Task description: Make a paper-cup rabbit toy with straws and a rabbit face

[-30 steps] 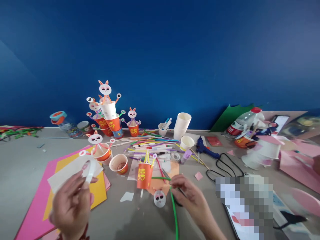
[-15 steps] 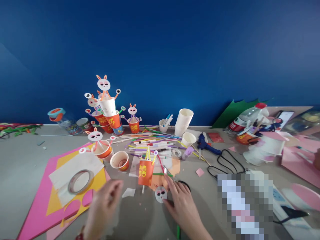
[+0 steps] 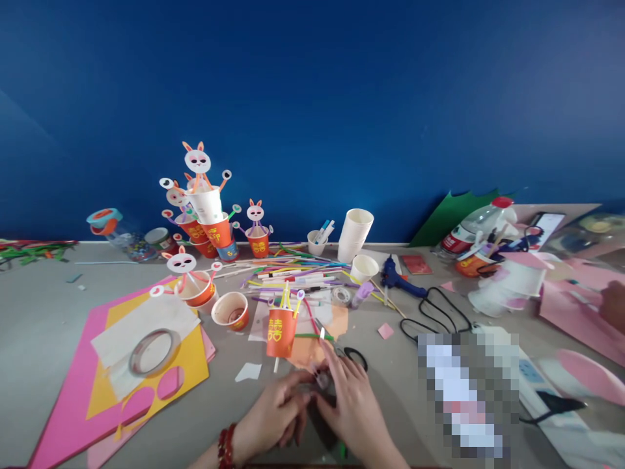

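A small white paper rabbit face (image 3: 320, 376) sits between my two hands, tilted and mostly covered by fingers. My left hand (image 3: 283, 405), with a red beaded bracelet at the wrist, has its fingers curled in against the face's left edge. On the other side, my right hand (image 3: 352, 398) grips the face by thumb and fingers, its index finger reaching forward with something white at the tip. Just beyond lies a red paper cup (image 3: 282, 332) on its side, with yellow pipe cleaners and a straw sticking out. Black-handled scissors (image 3: 359, 357) lie partly under my right hand.
Finished rabbit cups (image 3: 205, 205) stand stacked at back left. Coloured sheets hold a tape roll (image 3: 153, 352) on the left. Pens and pipe cleaners (image 3: 297, 279) lie mid-table. A blue glue gun (image 3: 403, 281) trails its cord on the right. Another person's hand (image 3: 614, 305) shows at far right.
My left hand has moved right and down to meet the right one at the rabbit face. The face, flat and plainly visible before, is now tilted and largely covered. The view shifted slightly.
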A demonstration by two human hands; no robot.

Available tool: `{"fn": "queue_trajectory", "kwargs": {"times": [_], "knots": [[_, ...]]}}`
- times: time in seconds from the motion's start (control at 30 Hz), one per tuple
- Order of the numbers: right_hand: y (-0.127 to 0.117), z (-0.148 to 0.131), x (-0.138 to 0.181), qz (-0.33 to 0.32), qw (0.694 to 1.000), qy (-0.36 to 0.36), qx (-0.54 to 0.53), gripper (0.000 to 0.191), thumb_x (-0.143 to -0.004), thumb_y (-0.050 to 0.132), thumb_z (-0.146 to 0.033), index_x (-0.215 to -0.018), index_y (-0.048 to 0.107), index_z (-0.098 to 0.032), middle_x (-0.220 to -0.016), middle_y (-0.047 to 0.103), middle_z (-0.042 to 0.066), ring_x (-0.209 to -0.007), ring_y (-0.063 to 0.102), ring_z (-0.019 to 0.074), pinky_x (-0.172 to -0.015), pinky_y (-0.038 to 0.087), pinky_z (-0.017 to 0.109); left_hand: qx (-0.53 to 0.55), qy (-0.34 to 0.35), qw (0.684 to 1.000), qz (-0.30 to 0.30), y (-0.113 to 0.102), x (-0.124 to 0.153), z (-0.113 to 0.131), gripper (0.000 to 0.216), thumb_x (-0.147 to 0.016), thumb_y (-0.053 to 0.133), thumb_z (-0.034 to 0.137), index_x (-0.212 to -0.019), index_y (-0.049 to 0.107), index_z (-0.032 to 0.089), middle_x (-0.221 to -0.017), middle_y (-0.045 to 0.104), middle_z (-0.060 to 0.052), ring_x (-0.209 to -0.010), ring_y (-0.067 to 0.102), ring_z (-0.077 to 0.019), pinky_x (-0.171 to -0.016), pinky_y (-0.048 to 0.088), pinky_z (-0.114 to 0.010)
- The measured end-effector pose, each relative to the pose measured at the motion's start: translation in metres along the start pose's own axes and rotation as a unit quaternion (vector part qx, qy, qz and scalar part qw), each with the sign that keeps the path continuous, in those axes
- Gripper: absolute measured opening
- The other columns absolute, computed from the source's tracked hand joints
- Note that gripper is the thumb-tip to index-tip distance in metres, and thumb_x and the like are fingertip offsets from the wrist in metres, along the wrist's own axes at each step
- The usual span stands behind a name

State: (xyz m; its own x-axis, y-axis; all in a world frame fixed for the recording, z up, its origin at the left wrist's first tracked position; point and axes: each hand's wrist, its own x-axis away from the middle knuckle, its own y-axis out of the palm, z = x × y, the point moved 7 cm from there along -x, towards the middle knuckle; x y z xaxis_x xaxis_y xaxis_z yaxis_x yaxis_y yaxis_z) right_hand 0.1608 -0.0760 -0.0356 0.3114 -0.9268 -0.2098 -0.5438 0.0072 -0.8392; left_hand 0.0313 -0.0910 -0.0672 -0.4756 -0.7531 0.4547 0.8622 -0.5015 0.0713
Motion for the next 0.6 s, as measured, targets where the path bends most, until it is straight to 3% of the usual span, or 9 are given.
{"fn": "queue_trajectory", "kwargs": {"times": [0.13, 0.23, 0.37, 0.47, 0.6], "knots": [[-0.004, 0.008, 0.005, 0.048, 0.996, 0.02, -0.071, 0.067, -0.086, 0.052, -0.015, -0.149, 0.032, -0.025, -0.104, 0.071, 0.009, -0.087, 0.068, 0.0277, -0.076, 0.056, 0.04, -0.03, 0.039, 0.999, -0.005, 0.008, -0.004, 0.01, 0.046, -0.092, 0.047, 0.048, -0.125, 0.058, 0.019, -0.05, 0.052, 0.005, -0.032, 0.032, -0.0075, -0.036, 0.026, -0.018], [-0.011, 0.017, 0.006, 0.083, 0.983, 0.059, -0.15, 0.058, -0.089, 0.05, -0.018, -0.146, 0.037, -0.025, -0.1, 0.072, 0.007, -0.084, 0.07, 0.0238, -0.072, 0.057, 0.034, -0.057, 0.085, 0.994, 0.029, 0.004, -0.004, 0.02, 0.04, -0.093, 0.048, 0.046, -0.121, 0.06, 0.02, -0.056, 0.054, 0.004, -0.037, 0.036, -0.0076, -0.039, 0.029, -0.018], [-0.022, 0.022, 0.002, 0.118, 0.93, 0.123, -0.325, 0.056, -0.091, 0.057, -0.029, -0.143, 0.04, -0.019, -0.085, 0.069, 0.004, -0.072, 0.069, 0.0188, -0.068, 0.057, 0.027, -0.026, 0.122, 0.988, 0.09, -0.007, -0.005, 0.027, 0.033, -0.089, 0.055, 0.05, -0.1, 0.06, 0.019, -0.064, 0.054, 0.004, -0.042, 0.04, -0.0066, -0.038, 0.029, -0.016], [-0.024, 0.015, -0.004, 0.117, 0.881, 0.153, -0.433, 0.059, -0.09, 0.061, -0.035, -0.143, 0.04, -0.018, -0.082, 0.068, 0.003, -0.071, 0.068, 0.0178, -0.065, 0.056, 0.026, 0.019, 0.131, 0.987, 0.094, -0.007, -0.011, 0.027, 0.034, -0.087, 0.059, 0.053, -0.091, 0.054, 0.02, -0.056, 0.048, 0.008, -0.036, 0.039, -0.0051, -0.034, 0.027, -0.015], [-0.03, 0.004, -0.013, 0.125, 0.872, 0.142, -0.452, 0.057, -0.089, 0.063, -0.035, -0.141, 0.043, -0.021, -0.084, 0.069, 0.003, -0.074, 0.068, 0.0182, -0.067, 0.057, 0.027, 0.083, 0.161, 0.974, 0.134, -0.012, -0.016, 0.037, 0.039, -0.085, 0.059, 0.057, -0.086, 0.051, 0.02, -0.043, 0.041, 0.011, -0.031, 0.037, -0.0048, -0.034, 0.028, -0.014]]}}
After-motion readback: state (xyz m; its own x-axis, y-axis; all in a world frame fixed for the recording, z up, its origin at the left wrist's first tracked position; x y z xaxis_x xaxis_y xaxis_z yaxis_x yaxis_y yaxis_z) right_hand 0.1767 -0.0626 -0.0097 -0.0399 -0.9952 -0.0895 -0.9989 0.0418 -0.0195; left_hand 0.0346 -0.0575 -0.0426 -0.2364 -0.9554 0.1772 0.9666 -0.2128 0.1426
